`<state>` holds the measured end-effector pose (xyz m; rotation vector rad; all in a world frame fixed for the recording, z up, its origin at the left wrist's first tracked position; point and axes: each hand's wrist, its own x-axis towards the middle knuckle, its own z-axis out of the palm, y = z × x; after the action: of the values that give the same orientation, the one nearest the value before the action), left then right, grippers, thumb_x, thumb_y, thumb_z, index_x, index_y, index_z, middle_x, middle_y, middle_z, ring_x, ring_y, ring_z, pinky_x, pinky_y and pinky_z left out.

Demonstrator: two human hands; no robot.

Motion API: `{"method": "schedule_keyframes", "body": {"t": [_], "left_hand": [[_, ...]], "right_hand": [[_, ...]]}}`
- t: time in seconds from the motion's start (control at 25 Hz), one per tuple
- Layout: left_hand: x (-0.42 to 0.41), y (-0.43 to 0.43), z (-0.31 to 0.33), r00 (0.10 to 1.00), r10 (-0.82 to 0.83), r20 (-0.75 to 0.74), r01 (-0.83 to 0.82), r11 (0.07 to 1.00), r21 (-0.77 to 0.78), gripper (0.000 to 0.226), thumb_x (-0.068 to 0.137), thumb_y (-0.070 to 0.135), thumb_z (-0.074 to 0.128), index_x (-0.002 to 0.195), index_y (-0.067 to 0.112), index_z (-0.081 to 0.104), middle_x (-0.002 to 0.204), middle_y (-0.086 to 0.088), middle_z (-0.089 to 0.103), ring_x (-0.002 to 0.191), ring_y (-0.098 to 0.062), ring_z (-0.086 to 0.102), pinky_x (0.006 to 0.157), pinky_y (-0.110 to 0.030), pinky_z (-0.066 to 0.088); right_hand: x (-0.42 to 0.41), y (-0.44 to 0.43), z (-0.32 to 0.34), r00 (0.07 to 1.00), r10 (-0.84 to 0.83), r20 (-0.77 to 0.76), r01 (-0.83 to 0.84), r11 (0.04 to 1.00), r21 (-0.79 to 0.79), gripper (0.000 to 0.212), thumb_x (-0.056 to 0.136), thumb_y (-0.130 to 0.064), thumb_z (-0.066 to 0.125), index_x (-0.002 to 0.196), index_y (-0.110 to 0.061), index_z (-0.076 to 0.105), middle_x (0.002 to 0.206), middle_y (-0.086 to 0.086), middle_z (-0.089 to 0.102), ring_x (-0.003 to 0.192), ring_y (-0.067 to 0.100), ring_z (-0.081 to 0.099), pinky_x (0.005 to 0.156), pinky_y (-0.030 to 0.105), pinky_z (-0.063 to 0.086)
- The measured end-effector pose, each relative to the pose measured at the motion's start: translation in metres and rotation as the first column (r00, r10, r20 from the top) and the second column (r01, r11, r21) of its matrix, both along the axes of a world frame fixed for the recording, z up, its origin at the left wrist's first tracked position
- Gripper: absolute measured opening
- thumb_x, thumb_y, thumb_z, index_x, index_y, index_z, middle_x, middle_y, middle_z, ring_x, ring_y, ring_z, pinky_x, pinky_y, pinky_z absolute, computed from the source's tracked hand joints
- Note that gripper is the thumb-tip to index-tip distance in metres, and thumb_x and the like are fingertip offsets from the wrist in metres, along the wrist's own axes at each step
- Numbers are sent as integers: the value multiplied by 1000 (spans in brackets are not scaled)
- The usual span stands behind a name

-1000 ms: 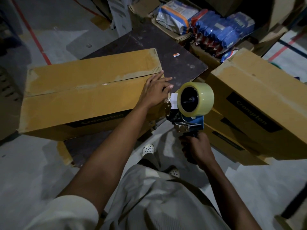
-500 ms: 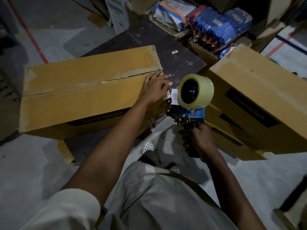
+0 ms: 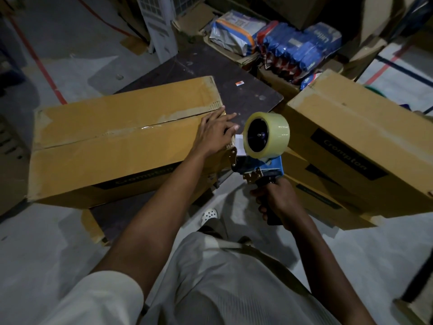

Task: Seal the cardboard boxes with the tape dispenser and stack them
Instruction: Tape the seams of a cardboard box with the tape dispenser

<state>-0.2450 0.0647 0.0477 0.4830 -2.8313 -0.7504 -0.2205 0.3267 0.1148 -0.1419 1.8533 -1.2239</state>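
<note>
A long brown cardboard box (image 3: 112, 146) lies on a dark flat board (image 3: 210, 73) set on the grey floor. Its two top flaps meet along a lengthwise seam, which looks glossy in part. The left hand (image 3: 214, 134) rests palm down on the right end of this box's top, with the fingers straight and slightly spread and the fingertips at the end of the seam. Just off the same end, the right hand (image 3: 278, 202) curls tightly round the dark handle of a blue tape dispenser (image 3: 260, 164). The dispenser carries a roll of clear tape (image 3: 267, 134) standing on edge. Its metal front sits at the box's near right corner, but I cannot tell whether it touches the cardboard. To the right of the long box stands a stack of similar brown boxes (image 3: 351, 148) printed "Crompton". Beyond its far right corner lie blue and red packets (image 3: 302, 48).
</note>
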Motion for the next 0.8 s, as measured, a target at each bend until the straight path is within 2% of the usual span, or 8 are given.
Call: {"method": "schedule_keyframes", "body": {"t": [0.16,0.24,0.36,0.44,0.52,0.6,0.72,0.8], "left_hand": [[-1,2,0,1000,-24,2,24,999,-39,34,106,42,45,121,31,74,154,10,47,153,-16,20,118,-39,13],[-4,-9,4,999,13,41,-12,1000,-28,36,107,41,43,125,28,72,156,9,45,153,-15,21,120,-40,12],[-5,-35,2,997,32,70,-31,999,-26,38,108,41,40,127,26,71,158,8,43,153,-16,22,122,-41,13],[-5,-33,-2,998,49,46,-45,995,-87,40,109,39,38,125,23,71,154,4,49,151,-18,28,121,-41,17],[-1,-24,-2,997,53,-57,-62,982,-178,44,108,39,37,123,17,72,139,-1,64,141,-19,44,115,-39,26],[8,-11,-1,994,-9,-113,-23,960,-281,48,107,39,34,119,15,73,127,-3,70,135,-21,51,111,-39,31],[19,1,-6,996,-70,61,90,876,-474,54,109,38,23,130,10,63,143,-9,59,149,-28,32,123,-44,23],[17,7,-10,981,-67,180,160,801,-577,46,109,34,23,123,8,59,136,-16,59,150,-35,29,124,-49,22]], "right_hand": [[-8,7,-1,1000,19,10,-19,1000,15,21,101,-9,49,113,5,60,67,8,47,50,16,41,46,30,35],[-3,24,-10,994,106,4,-106,987,124,17,102,-15,51,99,-4,64,62,3,53,46,13,46,45,26,38],[21,58,-39,985,134,108,-155,962,223,11,97,-8,58,88,-9,64,60,1,56,42,9,50,45,21,40],[23,68,-56,967,235,94,-253,911,327,15,95,-14,61,80,-13,64,62,1,58,54,15,53,58,30,42],[15,67,-61,966,257,40,-252,888,385,19,92,-20,63,74,-17,63,60,0,59,59,20,52,64,36,41],[6,58,-59,989,115,89,-136,948,287,20,92,-13,62,73,-14,57,51,-2,52,49,18,46,56,31,38],[0,45,-48,985,44,166,-72,983,171,21,96,-7,56,77,-13,52,49,-2,46,39,11,39,43,22,34],[-2,40,-45,987,46,151,-71,984,165,18,97,-8,56,79,-12,54,51,-1,48,40,11,41,44,22,36]]}}
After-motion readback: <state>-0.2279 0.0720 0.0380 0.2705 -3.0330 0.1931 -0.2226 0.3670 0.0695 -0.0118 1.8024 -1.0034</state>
